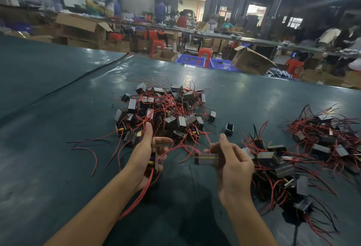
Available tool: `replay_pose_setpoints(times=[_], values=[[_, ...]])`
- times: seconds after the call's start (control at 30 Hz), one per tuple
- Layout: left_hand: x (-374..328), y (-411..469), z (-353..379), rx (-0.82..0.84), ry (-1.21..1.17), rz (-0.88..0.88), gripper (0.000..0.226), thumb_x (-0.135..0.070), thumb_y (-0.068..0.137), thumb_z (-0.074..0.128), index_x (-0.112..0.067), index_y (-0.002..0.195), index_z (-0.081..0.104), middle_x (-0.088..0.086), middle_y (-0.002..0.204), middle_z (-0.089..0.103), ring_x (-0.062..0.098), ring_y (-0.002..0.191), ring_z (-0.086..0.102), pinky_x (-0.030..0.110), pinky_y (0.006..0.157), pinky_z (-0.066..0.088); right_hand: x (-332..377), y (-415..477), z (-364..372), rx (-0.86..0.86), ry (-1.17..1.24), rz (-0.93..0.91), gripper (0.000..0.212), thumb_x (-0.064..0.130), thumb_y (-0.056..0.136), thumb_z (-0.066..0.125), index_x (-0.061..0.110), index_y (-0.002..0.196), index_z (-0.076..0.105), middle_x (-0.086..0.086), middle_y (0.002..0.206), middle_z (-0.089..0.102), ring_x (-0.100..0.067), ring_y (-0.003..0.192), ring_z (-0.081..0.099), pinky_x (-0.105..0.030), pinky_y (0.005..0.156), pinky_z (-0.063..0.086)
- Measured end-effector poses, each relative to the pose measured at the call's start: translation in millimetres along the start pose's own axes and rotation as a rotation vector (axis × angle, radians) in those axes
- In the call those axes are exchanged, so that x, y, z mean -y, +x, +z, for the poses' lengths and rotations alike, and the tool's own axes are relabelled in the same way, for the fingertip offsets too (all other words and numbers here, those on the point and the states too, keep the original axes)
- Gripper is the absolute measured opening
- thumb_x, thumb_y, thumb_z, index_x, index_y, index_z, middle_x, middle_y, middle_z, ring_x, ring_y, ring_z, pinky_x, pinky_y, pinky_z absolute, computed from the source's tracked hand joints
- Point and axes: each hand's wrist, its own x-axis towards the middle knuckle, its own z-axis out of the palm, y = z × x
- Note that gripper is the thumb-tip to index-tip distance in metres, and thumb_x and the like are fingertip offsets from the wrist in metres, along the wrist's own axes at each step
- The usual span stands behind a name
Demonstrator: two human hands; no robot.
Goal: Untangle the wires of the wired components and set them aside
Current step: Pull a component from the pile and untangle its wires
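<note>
A tangled heap of small black-and-metal wired components [164, 112] with red and black wires lies in the middle of the dark green table. My left hand [145, 157] hovers at the heap's near edge and holds one component with yellow tips against its palm, red wires trailing down past the wrist. My right hand [232, 165] holds another component [207, 158] between thumb and fingers, just left of a second pile of components [283, 165]. One lone component [229, 129] sits between the heaps.
A third cluster of components [328, 134] lies at the far right. Loose red and black wires [88, 148] trail left of the heap. A seam [78, 81] crosses the table cover. Beyond the table's far edge stand cardboard boxes [252, 62], blue crates [190, 60], red stools and several people.
</note>
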Motion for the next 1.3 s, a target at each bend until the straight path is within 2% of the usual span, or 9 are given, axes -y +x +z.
replay_pose_setpoints(times=[0.17,0.37,0.5,0.6,0.8,0.9,1.03,1.17,1.3], values=[[1,7,-2,0.073,0.115,-0.142,0.044,-0.047,0.095,0.051,-0.017,0.077,0.077,0.005,0.084,0.073,0.008,0.038,0.046,0.016,0.035,0.033,-2,-1,3,0.132,-0.045,0.41,0.044,0.006,0.063,0.078,0.009,0.104,0.062,-0.008,0.076,0.066,-0.016,0.055,0.063,-0.026,0.047,0.054],[2,12,-4,0.163,0.15,-0.183,0.034,-0.036,0.098,0.048,-0.009,0.104,0.068,0.017,0.107,0.073,0.008,0.036,0.048,0.016,0.035,0.036,-8,-4,8,0.073,-0.111,0.431,0.034,-0.013,0.09,0.054,0.007,0.118,0.049,-0.023,0.11,0.064,-0.014,0.057,0.068,-0.022,0.05,0.053],[5,7,3,0.277,-0.025,-0.28,0.044,-0.037,0.084,0.057,-0.006,0.114,0.065,0.019,0.111,0.071,0.006,0.036,0.041,0.017,0.033,0.035,-3,-7,9,0.17,-0.198,0.441,0.016,-0.001,0.098,0.048,-0.001,0.101,0.064,-0.007,0.079,0.073,-0.006,0.04,0.043,-0.016,0.036,0.03],[6,0,11,0.344,-0.145,-0.327,0.044,-0.04,0.078,0.056,-0.006,0.099,0.077,0.015,0.108,0.073,0.005,0.036,0.043,0.014,0.033,0.036,-5,-10,9,0.226,-0.288,0.408,0.016,0.011,0.099,0.052,0.006,0.095,0.067,0.003,0.059,0.059,-0.003,0.037,0.031,-0.016,0.033,0.024],[2,-6,12,0.105,0.121,0.08,0.062,-0.067,0.077,0.047,-0.013,0.079,0.077,0.004,0.077,0.072,0.01,0.043,0.049,0.018,0.042,0.041,-13,-3,4,0.159,-0.442,0.127,0.02,0.016,0.097,0.057,0.019,0.083,0.07,0.005,0.058,0.056,-0.004,0.043,0.037,-0.02,0.041,0.032],[1,-6,8,0.038,0.24,0.294,0.055,-0.06,0.079,0.052,-0.008,0.072,0.07,0.0,0.059,0.059,0.014,0.049,0.049,0.021,0.049,0.044,-16,1,-2,0.157,-0.571,0.027,0.021,0.018,0.095,0.06,0.026,0.08,0.072,0.007,0.06,0.057,-0.003,0.049,0.044,-0.02,0.049,0.04],[4,-5,0,0.062,0.715,0.529,0.033,-0.04,0.091,0.057,-0.013,0.075,0.068,-0.001,0.061,0.064,0.026,0.059,0.057,0.035,0.064,0.05,-11,3,-6,0.17,-0.564,-0.036,0.022,0.014,0.09,0.066,0.028,0.075,0.072,0.006,0.063,0.067,-0.002,0.057,0.055,-0.015,0.052,0.045],[4,-4,-1,0.07,0.704,0.515,0.017,-0.022,0.096,0.058,-0.012,0.086,0.069,-0.002,0.064,0.067,0.009,0.06,0.062,0.02,0.063,0.051,0,4,-8,0.215,-0.402,0.086,0.015,0.014,0.09,0.066,0.018,0.078,0.073,0.0,0.064,0.068,-0.005,0.054,0.056,-0.016,0.044,0.04],[3,-3,3,0.086,0.53,0.382,0.015,-0.017,0.096,0.057,-0.007,0.094,0.068,-0.001,0.065,0.067,0.014,0.06,0.064,0.025,0.064,0.056,6,3,-8,0.288,-0.206,0.368,0.014,0.015,0.09,0.06,0.015,0.08,0.07,-0.006,0.065,0.067,-0.013,0.053,0.06,-0.022,0.045,0.041]])
